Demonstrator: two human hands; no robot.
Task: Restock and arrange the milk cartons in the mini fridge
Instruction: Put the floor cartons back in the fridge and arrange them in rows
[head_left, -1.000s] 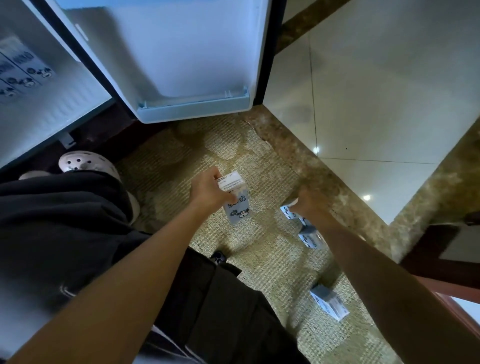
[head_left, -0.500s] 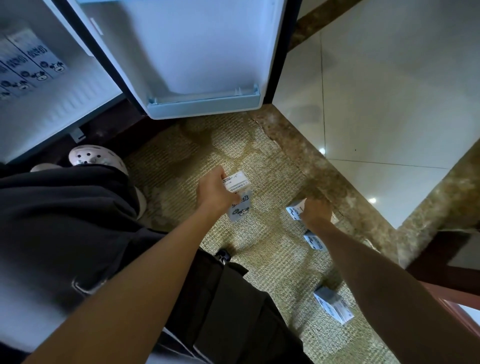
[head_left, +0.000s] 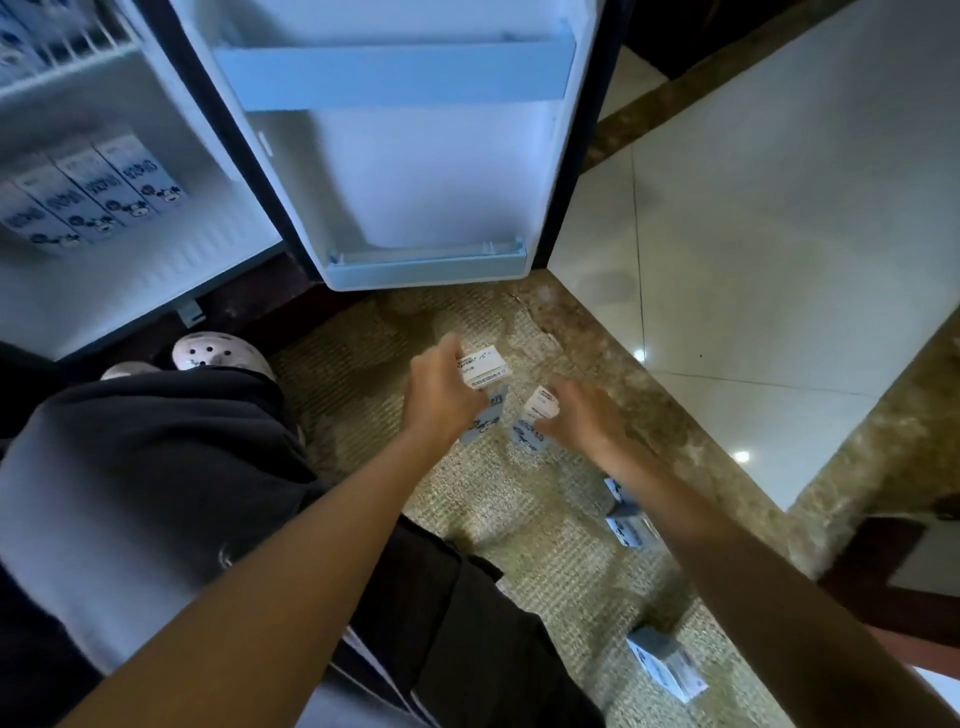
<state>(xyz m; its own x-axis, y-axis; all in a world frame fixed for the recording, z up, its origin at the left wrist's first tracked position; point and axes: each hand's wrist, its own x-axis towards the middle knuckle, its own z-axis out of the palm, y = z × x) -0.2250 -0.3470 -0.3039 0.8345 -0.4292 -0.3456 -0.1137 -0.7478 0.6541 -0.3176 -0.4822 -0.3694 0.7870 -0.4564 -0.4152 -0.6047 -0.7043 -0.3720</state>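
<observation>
- My left hand (head_left: 441, 395) is wrapped around one milk carton (head_left: 484, 387), thumb on the near face and fingers round the far side, so the white top panel faces up at me. Held off the carpet (head_left: 519, 545), upright or nearly so; a grip by the body should let me slide it in base first.
- My right hand (head_left: 587, 421) has closed on a second carton (head_left: 535, 421), just beside the first. Motion blur here: I read the fingers as pinching its upper end, but cannot tell how firm the hold is.
- The two cartons in hand sit close together, not clearly touching. I judge this is a two-at-a-time load to save trips.
- Remaining stock on the carpet to my right: two cartons (head_left: 626, 525) close together near my right forearm, one more lying carton (head_left: 667, 662) nearer me, well apart from those.
- Mini fridge (head_left: 104, 291) stands open at left. A row of cartons (head_left: 93, 200) already stands on its floor, printed faces outward, packed side by side. More show on the upper wire shelf, too cut off to count.
- Fridge door (head_left: 415, 156) swung wide; its lower door rail (head_left: 426, 262) holds nothing I can see.
- Next, as I judge it: carry both cartons left to the floor of the fridge and extend the row, same face outward.
- Risk: the right-hand pinch may let the carton swing.
</observation>
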